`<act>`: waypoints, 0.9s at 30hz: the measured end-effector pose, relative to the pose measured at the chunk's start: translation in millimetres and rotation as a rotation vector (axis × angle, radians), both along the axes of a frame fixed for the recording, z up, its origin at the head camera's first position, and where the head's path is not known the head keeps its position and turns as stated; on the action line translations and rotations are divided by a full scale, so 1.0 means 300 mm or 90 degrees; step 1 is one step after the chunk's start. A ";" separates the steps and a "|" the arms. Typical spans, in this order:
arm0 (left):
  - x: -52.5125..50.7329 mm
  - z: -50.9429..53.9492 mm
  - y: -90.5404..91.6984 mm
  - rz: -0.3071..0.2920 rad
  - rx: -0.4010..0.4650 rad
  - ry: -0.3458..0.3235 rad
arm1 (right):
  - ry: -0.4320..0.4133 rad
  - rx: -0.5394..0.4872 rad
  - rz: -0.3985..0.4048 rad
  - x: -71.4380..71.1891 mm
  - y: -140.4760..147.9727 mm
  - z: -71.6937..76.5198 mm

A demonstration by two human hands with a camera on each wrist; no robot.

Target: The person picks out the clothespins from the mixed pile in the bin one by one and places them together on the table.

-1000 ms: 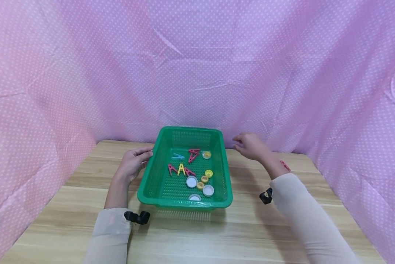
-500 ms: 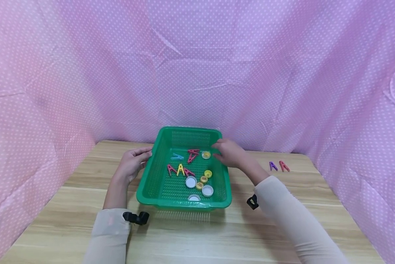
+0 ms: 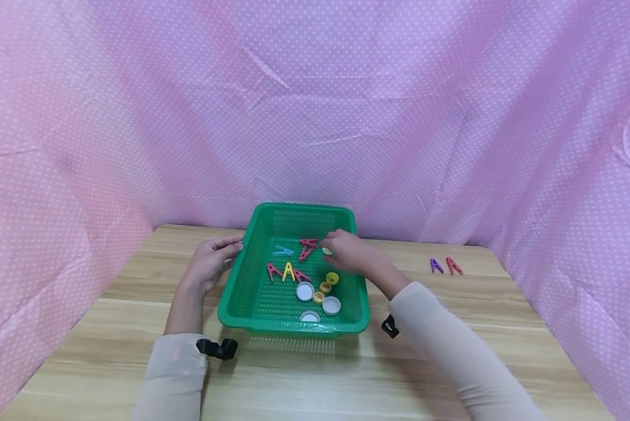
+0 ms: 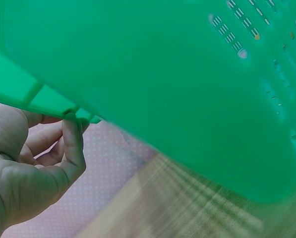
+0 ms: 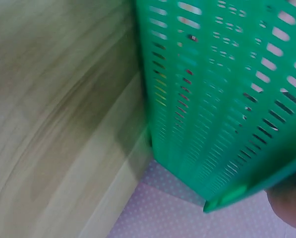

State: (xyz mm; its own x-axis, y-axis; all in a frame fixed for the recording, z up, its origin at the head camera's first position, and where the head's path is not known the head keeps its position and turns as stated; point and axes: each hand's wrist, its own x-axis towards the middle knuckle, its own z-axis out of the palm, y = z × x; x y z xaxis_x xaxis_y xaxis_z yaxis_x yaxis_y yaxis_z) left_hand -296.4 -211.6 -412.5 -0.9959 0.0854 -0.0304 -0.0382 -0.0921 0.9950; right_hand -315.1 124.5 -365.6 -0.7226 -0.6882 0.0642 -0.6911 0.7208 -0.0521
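A green plastic basket (image 3: 293, 328) stands on the wooden table. My left hand (image 3: 213, 263) grips its left rim, and the left wrist view shows the fingers (image 4: 73, 144) curled up against that rim. Over the basket's right rim reaches my right hand (image 3: 348, 252), its fingers around a white-and-yellow cap (image 3: 327, 251) that they mostly cover; whether they pinch it cannot be told. Left of that hand lie red clothespins (image 3: 306, 248) and a blue clothespin (image 3: 283, 251). In the right wrist view the basket's slotted side hides most of the right hand (image 5: 289, 201).
Nearer the basket's front are a yellow clothespin (image 3: 288, 272), further red ones, white caps (image 3: 305, 291) and small yellow caps (image 3: 333, 278). A purple clothespin (image 3: 436, 266) and a red clothespin (image 3: 454, 266) lie on the table (image 3: 430, 374) at right. Pink dotted cloth (image 3: 315, 117) hangs behind.
My right hand has moved left from beside the basket, over the right rim and onto the white-and-yellow cap. This uncovered the purple clothespin on the table. The left hand stays on the rim.
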 end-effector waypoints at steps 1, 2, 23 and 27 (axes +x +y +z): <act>0.001 0.000 0.001 -0.001 0.002 0.000 | -0.006 0.006 0.002 -0.001 -0.007 -0.007; 0.001 -0.001 0.000 -0.001 0.004 0.001 | -0.013 0.015 0.004 -0.002 -0.015 -0.014; -0.005 -0.009 -0.001 0.004 0.000 -0.003 | -0.127 0.105 0.069 -0.045 -0.107 -0.081; -0.007 -0.010 -0.003 0.007 -0.004 -0.005 | -0.137 0.105 0.086 -0.055 -0.116 -0.091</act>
State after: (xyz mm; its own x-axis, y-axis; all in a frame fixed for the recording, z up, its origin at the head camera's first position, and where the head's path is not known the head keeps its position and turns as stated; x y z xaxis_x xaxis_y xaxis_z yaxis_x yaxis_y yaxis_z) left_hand -298.5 -212.5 -415.4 -0.9965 0.0746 -0.0384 -0.0448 -0.0867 0.9952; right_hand -331.5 89.6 -392.8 -0.6092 -0.7670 -0.2016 -0.7666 0.6346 -0.0980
